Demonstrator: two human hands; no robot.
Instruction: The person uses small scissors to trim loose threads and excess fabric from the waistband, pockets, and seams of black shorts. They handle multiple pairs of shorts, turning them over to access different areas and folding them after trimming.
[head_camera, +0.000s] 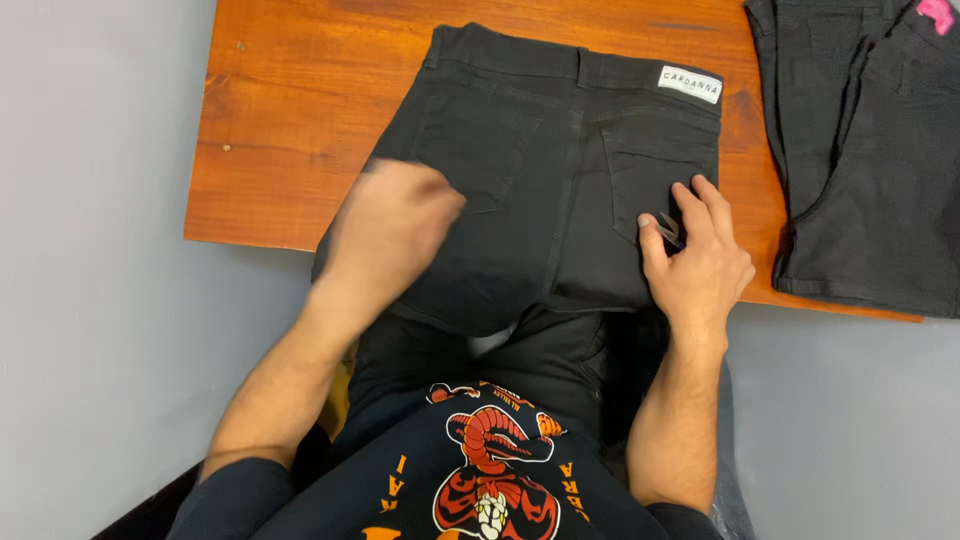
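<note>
A pair of black jeans (540, 150) lies back side up on the orange wooden table (290, 110), waistband away from me, legs hanging over the near edge toward my lap. My left hand (390, 235) is blurred and rests flat on the left seat of the jeans, below the left back pocket. My right hand (700, 260) lies on the right back pocket, its fingers pinching a small card or tag (668, 228) at the pocket's edge. A white rectangular label (690, 84) sits on the waistband at the right.
Another black garment (870, 150), folded, lies at the table's right end with a pink tag (938, 14) at the top corner. Grey floor surrounds the table. My dark shirt with a red and orange print fills the bottom of the view.
</note>
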